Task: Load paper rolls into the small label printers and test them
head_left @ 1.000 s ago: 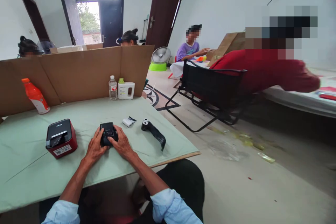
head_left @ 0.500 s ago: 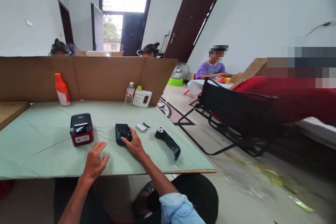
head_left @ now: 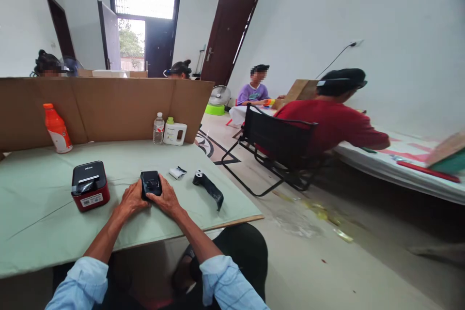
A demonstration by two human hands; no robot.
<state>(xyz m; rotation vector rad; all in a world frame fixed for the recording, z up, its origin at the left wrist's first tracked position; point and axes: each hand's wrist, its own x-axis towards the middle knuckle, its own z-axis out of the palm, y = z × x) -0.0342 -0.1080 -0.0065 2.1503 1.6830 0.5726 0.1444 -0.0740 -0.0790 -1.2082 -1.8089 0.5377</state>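
A small black box-shaped device (head_left: 151, 183) with rounded corners and a glossy top rests on the pale green tabletop, between my hands. My left hand (head_left: 133, 199) grips its left side, fingers curled along the edge. Against the right side is my right hand (head_left: 167, 195), its thumb over the near corner. The device's underside is hidden. To the left stands a red and black desktop printer (head_left: 90, 186) with a label on its front. Right of my hands lie a small white packet (head_left: 178, 172) and a roll with a white core and a loose black strip (head_left: 209, 189).
An upright cardboard panel (head_left: 119, 106) borders the table's far side. Before it stand an orange bottle (head_left: 58, 128), a clear water bottle (head_left: 159, 129) and a white jug (head_left: 175, 132). A black folding chair (head_left: 278, 131) with a person in red is at the right.
My left hand has moved right, from open above the table to the device's left side. The right hand stays on the device. The view has swung right.
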